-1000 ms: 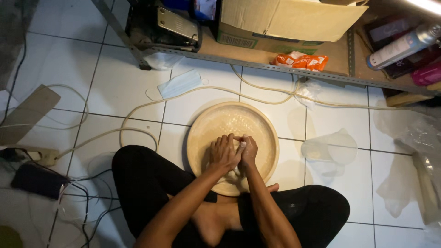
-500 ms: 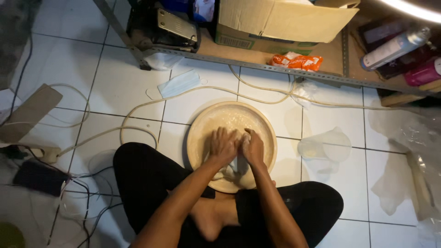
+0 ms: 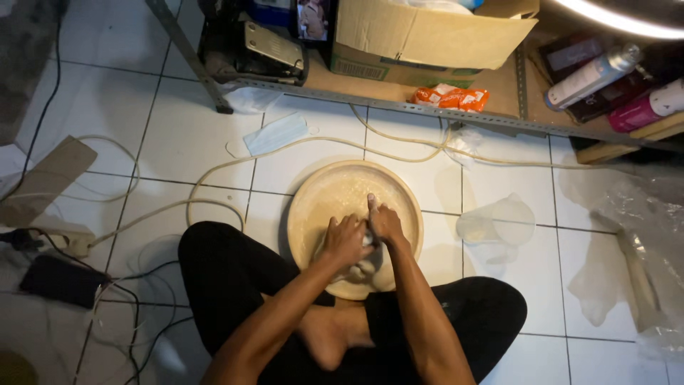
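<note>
Both hands [image 3: 363, 235] still kneading pale dough [image 3: 362, 269], shifted nearer in bowl [image 3: 320, 192]

The left hand [image 3: 347, 241] and right hand [image 3: 385, 222] touch inside the bowl [image 3: 320, 199]. A mask [image 3: 276, 132] lies beyond them on the left. A cup [image 3: 496, 222] sits right of them.

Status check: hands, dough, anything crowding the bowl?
Left hand and right hand both pressed on pale dough. Dough inside round tan bowl on floor tiles. Cream cable curves beside bowl, clear of hands.
</note>
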